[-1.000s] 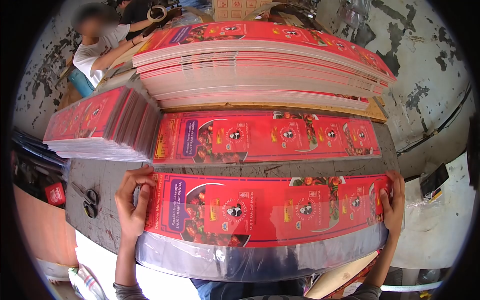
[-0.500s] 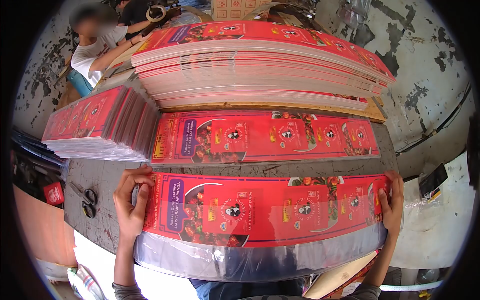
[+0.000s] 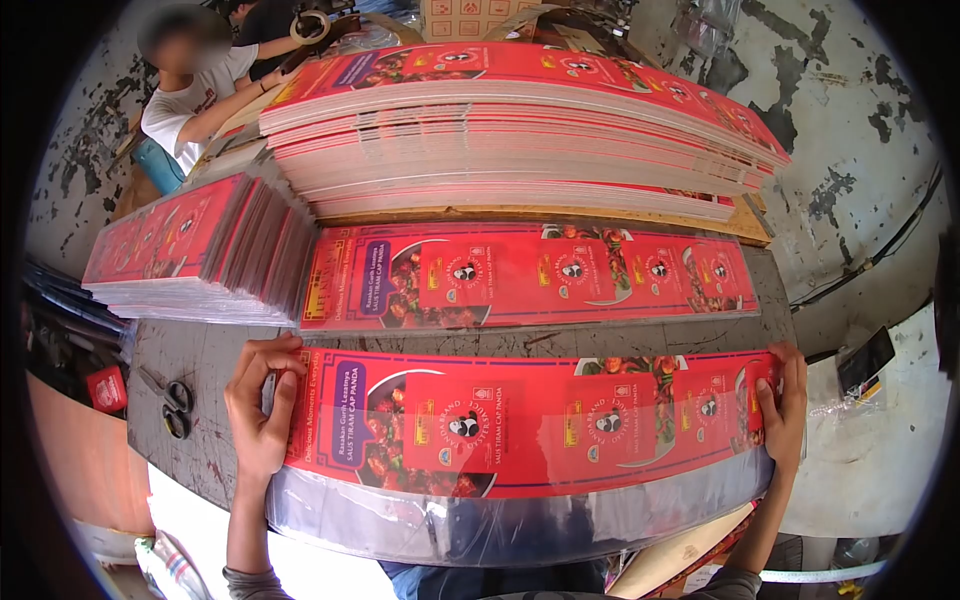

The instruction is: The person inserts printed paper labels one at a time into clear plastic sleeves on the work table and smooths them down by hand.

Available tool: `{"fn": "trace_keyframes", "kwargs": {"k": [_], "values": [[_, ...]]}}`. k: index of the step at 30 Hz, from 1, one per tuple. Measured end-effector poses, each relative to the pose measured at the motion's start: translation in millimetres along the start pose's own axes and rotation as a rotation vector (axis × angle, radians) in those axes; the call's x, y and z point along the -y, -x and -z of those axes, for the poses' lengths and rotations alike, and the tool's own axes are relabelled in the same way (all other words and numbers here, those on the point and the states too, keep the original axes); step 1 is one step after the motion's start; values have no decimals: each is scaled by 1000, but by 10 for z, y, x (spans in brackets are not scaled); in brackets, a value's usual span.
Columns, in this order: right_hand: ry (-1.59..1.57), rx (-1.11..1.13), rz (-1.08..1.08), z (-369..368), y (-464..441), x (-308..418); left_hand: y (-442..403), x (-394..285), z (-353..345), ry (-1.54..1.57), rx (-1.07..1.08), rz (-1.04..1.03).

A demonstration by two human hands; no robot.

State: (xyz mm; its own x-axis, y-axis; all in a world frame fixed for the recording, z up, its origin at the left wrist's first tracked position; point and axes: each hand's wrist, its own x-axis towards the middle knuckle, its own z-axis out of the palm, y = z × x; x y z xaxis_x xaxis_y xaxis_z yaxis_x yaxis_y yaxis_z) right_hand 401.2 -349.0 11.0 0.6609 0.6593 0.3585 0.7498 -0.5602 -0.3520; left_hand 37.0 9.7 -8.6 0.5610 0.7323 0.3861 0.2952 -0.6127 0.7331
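A long red printed sign panel (image 3: 540, 430) with panda logos and food pictures lies in front of me on the table. Clear plastic (image 3: 450, 525) covers its lower part and reaches past the table's near edge. My left hand (image 3: 265, 405) grips the panel's left end, thumb on top and fingers curled round the edge. At the opposite end my right hand (image 3: 782, 405) holds it the same way. Just beyond lies a similar red panel in a clear sleeve (image 3: 530, 275). How far the plastic encloses the near panel is hard to make out.
A tall stack of red panels (image 3: 520, 150) stands at the back on a wooden board (image 3: 560, 212). To the left is a pile of sleeved panels (image 3: 200, 240). Black scissors (image 3: 174, 400) lie on the grey tabletop (image 3: 205, 350). Another person (image 3: 195, 100) works at the far left.
Both hands keep their grip, and the panel stays almost in place. The view has shifted very slightly. The other person's arm has moved a little.
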Motion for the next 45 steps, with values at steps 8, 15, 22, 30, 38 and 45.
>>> {"fn": "trace_keyframes", "kwargs": {"k": [8,15,22,30,38,45], "values": [[-10,3,1,-4,-2,-1,-6,0,-12,6,-2,3],[1,2,5,-8,-3,-10,-3,13,-6,6,-3,13],[0,8,8,-3,-5,-11,-2,20,-14,5,-18,-2],[-6,12,7,-2,-9,2,-4,13,-6,-4,-5,1],[-13,13,18,-8,-12,-7,4,17,-9,3,-5,21],[-28,-8,21,-6,0,-14,7,14,-4,-10,-14,60]]}}
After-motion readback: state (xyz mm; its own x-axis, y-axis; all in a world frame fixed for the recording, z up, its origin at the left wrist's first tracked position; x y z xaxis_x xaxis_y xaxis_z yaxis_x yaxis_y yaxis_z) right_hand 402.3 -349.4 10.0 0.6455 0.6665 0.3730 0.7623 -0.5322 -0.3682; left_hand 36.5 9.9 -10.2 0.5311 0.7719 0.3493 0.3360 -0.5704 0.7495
